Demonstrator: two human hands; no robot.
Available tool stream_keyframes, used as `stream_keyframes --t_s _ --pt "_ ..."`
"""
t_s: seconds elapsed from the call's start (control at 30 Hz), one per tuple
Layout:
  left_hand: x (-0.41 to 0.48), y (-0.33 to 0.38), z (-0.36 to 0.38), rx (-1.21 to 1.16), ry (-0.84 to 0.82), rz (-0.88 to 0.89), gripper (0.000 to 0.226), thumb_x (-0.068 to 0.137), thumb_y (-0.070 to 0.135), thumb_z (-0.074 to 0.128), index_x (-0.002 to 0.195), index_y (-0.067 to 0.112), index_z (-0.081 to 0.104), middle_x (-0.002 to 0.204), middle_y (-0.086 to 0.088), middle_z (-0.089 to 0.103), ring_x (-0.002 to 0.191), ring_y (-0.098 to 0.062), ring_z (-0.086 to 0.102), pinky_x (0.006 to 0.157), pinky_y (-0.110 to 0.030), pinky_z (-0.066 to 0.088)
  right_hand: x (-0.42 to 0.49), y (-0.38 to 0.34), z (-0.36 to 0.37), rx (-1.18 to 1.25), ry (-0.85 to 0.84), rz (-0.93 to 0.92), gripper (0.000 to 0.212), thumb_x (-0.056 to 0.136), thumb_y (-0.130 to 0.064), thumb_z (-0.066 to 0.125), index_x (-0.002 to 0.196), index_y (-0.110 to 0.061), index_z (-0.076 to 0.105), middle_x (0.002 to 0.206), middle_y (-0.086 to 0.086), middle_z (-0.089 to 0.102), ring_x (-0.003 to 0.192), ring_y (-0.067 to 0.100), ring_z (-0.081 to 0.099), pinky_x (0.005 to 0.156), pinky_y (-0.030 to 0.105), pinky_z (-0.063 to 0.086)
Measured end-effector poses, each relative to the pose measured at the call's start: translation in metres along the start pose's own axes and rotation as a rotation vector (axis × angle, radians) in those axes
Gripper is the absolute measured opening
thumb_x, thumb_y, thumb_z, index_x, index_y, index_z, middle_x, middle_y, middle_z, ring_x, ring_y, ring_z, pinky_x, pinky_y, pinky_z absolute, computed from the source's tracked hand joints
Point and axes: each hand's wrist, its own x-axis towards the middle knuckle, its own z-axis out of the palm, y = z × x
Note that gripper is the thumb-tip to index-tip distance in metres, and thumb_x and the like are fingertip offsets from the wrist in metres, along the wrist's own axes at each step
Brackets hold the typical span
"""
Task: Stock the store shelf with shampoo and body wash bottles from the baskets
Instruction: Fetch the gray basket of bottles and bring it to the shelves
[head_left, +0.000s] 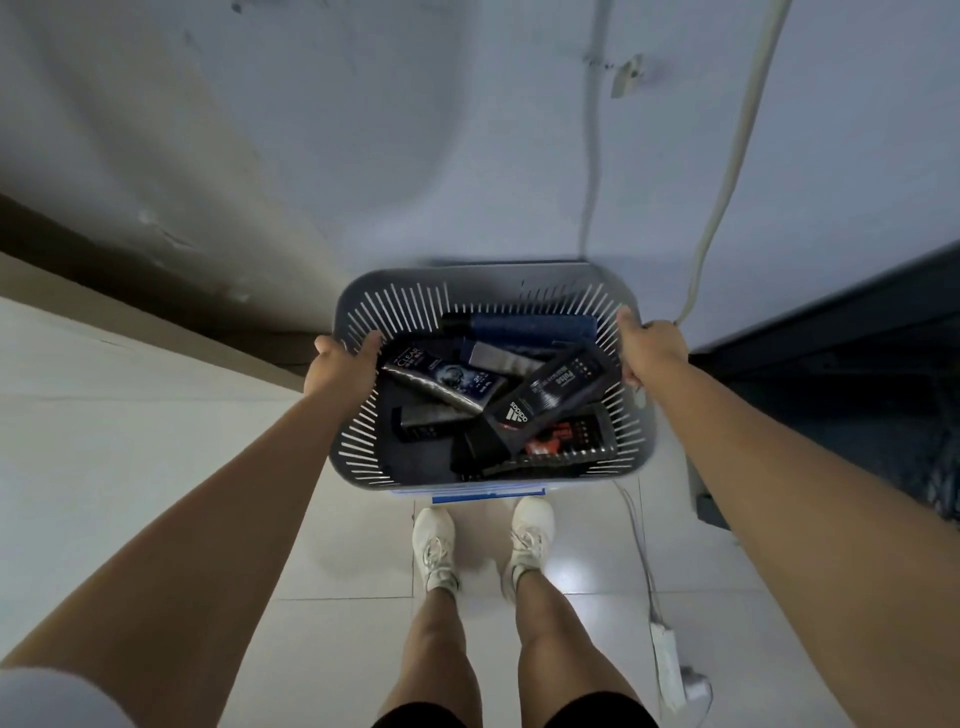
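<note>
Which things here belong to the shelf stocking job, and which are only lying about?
For the job: basket, gripped at its rim by the left hand and right hand; Clear bottle and Adidas bottle lying inside it.
Lying about: power strip on the floor; cable on the wall.

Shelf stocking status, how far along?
Done: nothing visible; no stocked shelf is in view. In hand: left hand and right hand grip the grey basket by its side rims. Left: every bottle in view lies in the basket, CLEAR bottle and adidas bottle among them, so all the shelving remains.
</note>
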Motion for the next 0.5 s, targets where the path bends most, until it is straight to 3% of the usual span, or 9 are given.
stream_keyframes --t_s 0.13,0.23,0.3,0.4,0.5 --pt "0.003 -0.004 -0.003 -0.071 -0.038 -0.071 0.078 0.096 0.063 0.025 0.131 -0.003 0.049 0.114 -0.024 0.061 0.099 -0.04 0.062 0.089 -0.046 0.052 0.004 0.002 0.004 0.043 -0.015 0.106 0.08 0.095 -0.064 0.027 0.128 0.005 0.051 0.116 0.026 0.061 0.105 0.036 0.061 0.091 0.043 0.05" --pt "-0.014 -0.014 -0.006 -0.056 -0.047 -0.055 0.076 0.099 0.06 0.021 0.111 -0.006 0.058 0.089 -0.02 0.062 0.076 -0.034 0.061 0.068 -0.037 0.05 0.0 0.014 -0.001 -0.031 -0.003 0.082 0.078 0.095 -0.065 0.025 0.108 0.004 0.06 0.085 0.017 0.063 0.07 0.027 0.063 0.053 0.031 0.044" --pt "-0.034 -0.025 -0.009 -0.067 -0.066 -0.066 0.08 0.096 0.066 0.021 0.1 -0.004 0.061 0.08 -0.018 0.063 0.067 -0.03 0.062 0.062 -0.034 0.049 -0.007 0.023 -0.006 -0.027 -0.031 0.086 0.069 0.095 -0.063 0.03 0.089 -0.001 0.06 0.067 0.012 0.061 0.048 0.022 0.056 0.04 0.024 0.036" --pt "-0.065 -0.041 -0.015 -0.084 -0.115 -0.07 0.081 0.093 0.07 0.025 0.088 -0.001 0.063 0.068 -0.014 0.062 0.054 -0.027 0.06 0.054 -0.03 0.05 -0.025 0.044 -0.007 0.092 -0.146 0.115 0.048 0.096 -0.05 0.047 0.073 -0.008 0.053 0.054 0.01 0.051 0.03 0.017 0.043 0.032 0.016 0.031" --pt "-0.088 -0.054 -0.027 -0.073 -0.143 -0.08 0.084 0.091 0.073 0.026 0.083 -0.001 0.064 0.063 -0.013 0.063 0.049 -0.024 0.06 0.051 -0.028 0.049 -0.043 0.064 0.001 0.181 -0.22 0.179 0.042 0.092 -0.032 0.062 0.062 -0.008 0.047 0.039 0.008 0.041 0.027 0.015 0.036 0.035 0.019 0.03"
